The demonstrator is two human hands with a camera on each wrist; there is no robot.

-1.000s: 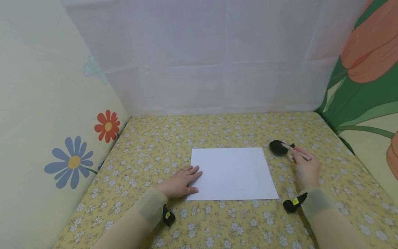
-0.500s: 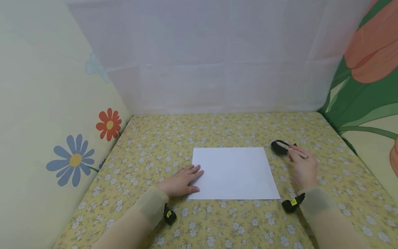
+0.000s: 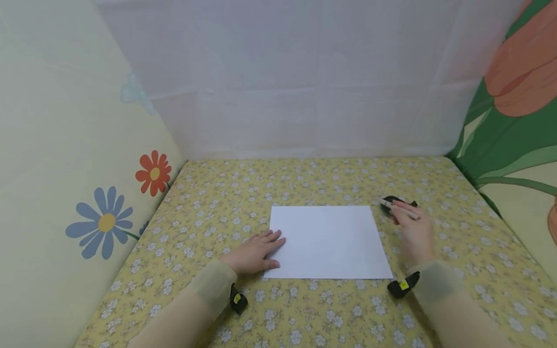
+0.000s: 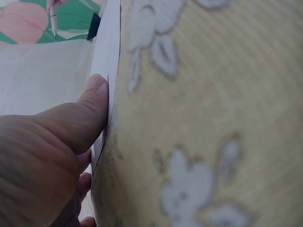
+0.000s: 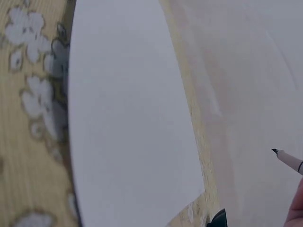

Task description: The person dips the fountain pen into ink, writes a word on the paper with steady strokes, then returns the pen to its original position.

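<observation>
A blank white sheet of paper (image 3: pixel 328 241) lies on the flowered cloth. My left hand (image 3: pixel 254 253) rests on its left edge with fingers spread, and the thumb (image 4: pixel 97 90) lies along the near edge in the left wrist view. To the right of the sheet, my right hand (image 3: pixel 415 232) pinches a slim pale pen (image 3: pixel 404 210), whose dark pointed tip (image 5: pixel 274 151) is clear of the sheet in the right wrist view. A black rounded object (image 3: pixel 393 199) with a small pointed end sits beyond the paper's upper right corner, partly covered by the pen and fingers.
Yellow cloth (image 3: pixel 304 181) with white flowers covers the table. A white sheet (image 3: pixel 313 87) hangs behind it, and panels with painted flowers (image 3: pixel 106 222) stand at left and right. Each wrist wears a black strap (image 3: pixel 238 299) with a camera.
My right hand has moved left with the pen, shifting across the black object toward the paper's right edge. The left hand stays on the sheet.
</observation>
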